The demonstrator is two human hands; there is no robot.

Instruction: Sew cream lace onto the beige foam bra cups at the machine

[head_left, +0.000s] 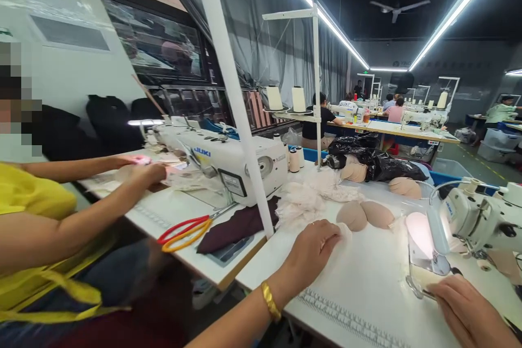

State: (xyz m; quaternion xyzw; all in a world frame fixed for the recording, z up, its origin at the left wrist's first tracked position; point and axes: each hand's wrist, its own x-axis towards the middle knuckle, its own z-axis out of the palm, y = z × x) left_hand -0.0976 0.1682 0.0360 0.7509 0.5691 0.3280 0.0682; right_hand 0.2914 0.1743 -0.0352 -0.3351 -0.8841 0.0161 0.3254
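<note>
My left hand [312, 250], with a gold bracelet at its wrist, is closed on a piece of thin pale fabric [345, 242] over the white table. Just beyond its fingers lie beige bra cups [353, 216] and a heap of cream lace [304, 196]. At the lower right, my right hand [468, 304] has its fingers pressed together beside a small shiny metal piece [415, 287] at the sewing machine's front edge. Whether the fingers grip that piece is unclear. The white sewing machine [483, 217] stands behind this hand, its lamp lighting a pale cup [421, 231].
At the left, a co-worker in a yellow top [35, 193] handles fabric at another sewing machine [228, 155]. Red and orange-handled scissors [185, 232] and dark cloth [238, 225] lie between us. A white pole [230, 76] rises there. Black plastic bags [367, 157] sit behind my table.
</note>
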